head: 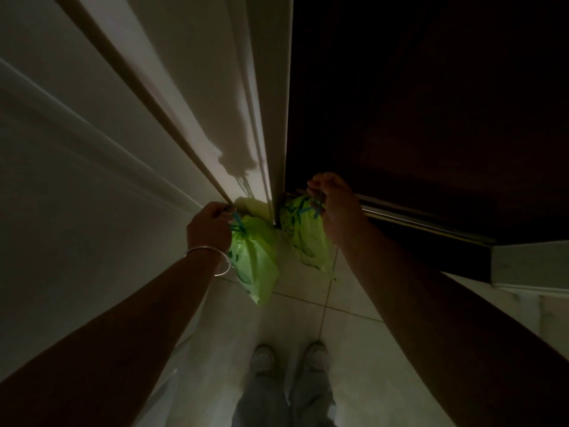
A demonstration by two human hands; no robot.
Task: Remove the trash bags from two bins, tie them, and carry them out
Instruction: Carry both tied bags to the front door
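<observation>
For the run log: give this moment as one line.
left hand: holds left green trash bag by blue tie | right hand: holds right green trash bag | place: at dark door

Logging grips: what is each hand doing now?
Left hand: grips left green plastic trash bag.
Right hand: pinches right green plastic trash bag.

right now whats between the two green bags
In the head view, the pale door frame edge stands between the left bag and the right bag.
</observation>
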